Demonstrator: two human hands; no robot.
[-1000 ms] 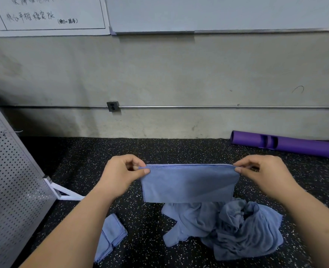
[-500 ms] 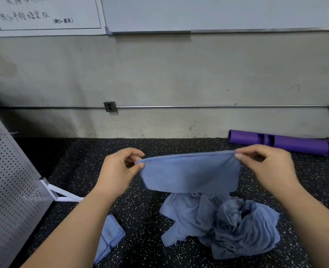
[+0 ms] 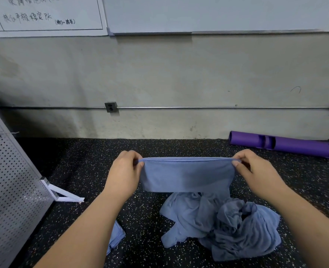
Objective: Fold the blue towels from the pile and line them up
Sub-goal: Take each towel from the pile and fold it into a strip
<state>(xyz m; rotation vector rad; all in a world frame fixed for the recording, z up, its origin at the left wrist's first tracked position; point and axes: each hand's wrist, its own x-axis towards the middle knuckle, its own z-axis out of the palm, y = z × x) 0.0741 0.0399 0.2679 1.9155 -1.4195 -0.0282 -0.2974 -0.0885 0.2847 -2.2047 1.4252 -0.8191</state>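
A blue towel (image 3: 186, 175), folded into a short band, hangs in the air above the floor. My left hand (image 3: 124, 173) pinches its upper left corner and my right hand (image 3: 256, 171) pinches its upper right corner, so the top edge is stretched taut. Below it, a crumpled pile of blue towels (image 3: 223, 223) lies on the black speckled floor (image 3: 94, 171). A folded blue towel (image 3: 115, 235) lies near my left forearm, which partly hides it.
A perforated grey metal panel (image 3: 9, 186) on a white foot (image 3: 63, 194) stands at the left. A purple roller (image 3: 287, 145) lies against the concrete wall at the back right. Whiteboards hang high on the wall.
The towel's top edge, slack and bowed half a second ago, is pulled straight and taut again between both hands. Both hands keep their pinch.
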